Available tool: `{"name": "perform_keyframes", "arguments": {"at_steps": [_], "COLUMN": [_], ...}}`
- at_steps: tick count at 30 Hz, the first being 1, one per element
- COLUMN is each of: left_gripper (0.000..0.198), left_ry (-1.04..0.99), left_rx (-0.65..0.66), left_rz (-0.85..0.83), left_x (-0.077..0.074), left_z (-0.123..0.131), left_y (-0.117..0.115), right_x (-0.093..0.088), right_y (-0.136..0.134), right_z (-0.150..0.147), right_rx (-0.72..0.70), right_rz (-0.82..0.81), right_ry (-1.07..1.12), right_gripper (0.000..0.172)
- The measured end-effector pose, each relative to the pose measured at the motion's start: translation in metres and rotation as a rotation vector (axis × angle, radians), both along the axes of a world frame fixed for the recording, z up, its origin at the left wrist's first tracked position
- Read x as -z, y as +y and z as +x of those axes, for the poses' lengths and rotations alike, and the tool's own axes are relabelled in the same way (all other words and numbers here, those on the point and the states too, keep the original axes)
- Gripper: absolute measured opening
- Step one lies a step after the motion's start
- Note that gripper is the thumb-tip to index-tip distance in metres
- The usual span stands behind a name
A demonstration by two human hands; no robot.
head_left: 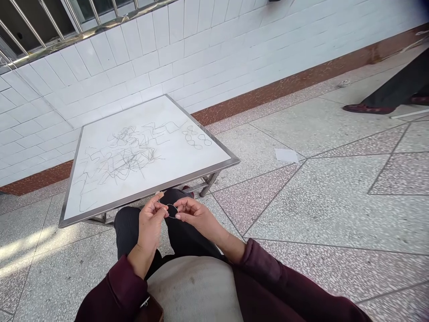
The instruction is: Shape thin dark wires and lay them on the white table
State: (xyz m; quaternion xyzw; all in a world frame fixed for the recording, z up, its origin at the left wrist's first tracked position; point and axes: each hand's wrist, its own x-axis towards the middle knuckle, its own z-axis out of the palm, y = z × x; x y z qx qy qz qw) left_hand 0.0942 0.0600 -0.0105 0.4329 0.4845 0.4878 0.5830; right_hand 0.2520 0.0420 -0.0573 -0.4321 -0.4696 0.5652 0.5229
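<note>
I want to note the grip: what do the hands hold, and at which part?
Both hands hold a thin wire loop: left hand pinches its left end, right hand its right end.

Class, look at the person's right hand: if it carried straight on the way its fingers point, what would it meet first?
The right hand points toward the left hand across the wire loop both pinch. It would probably meet the left hand's fingertips first; depth is unclear.

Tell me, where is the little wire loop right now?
In the head view, the wire loop sits low and left of centre, pinched between the fingers of the left hand and the right hand, just in front of the table's near edge.
</note>
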Motion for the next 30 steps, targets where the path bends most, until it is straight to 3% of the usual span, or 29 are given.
{"name": "perform_keyframes", "arguments": {"at_steps": [5,9,12,15,19,26,30], "left_gripper": [0.047,0.046,0.048,0.053,0.061,0.064,0.064], "left_ry": [0.027,0.049,0.040,0.043,0.044,0.032,0.059], "left_rx": [0.038,0.067,0.129,0.205,0.290,0.324,0.372], "left_rz": [-0.028,-0.001,-0.023,-0.086,-0.151,-0.102,-0.104], "left_x": [0.006,0.006,0.004,0.002,0.001,0.022,0.032], "left_z": [0.000,0.003,0.010,0.023,0.055,0.136,0.168], "left_y": [0.001,0.005,0.017,0.037,0.070,0.131,0.153], "right_x": [0.012,0.018,0.019,0.017,0.015,0.025,0.036], "right_y": [-0.002,-0.001,0.004,0.009,0.021,0.063,0.084], "right_z": [-0.001,0.004,0.015,0.031,0.058,0.116,0.146], "right_rx": [0.147,0.130,0.106,0.193,0.323,0.519,0.612], "right_rz": [0.157,0.214,0.328,0.505,0.656,0.659,0.665], "right_ry": [-0.141,-0.112,-0.168,-0.378,-0.604,-0.818,-0.916], "right_gripper": [0.025,0.025,0.023,0.010,0.013,0.018,0.018]}}
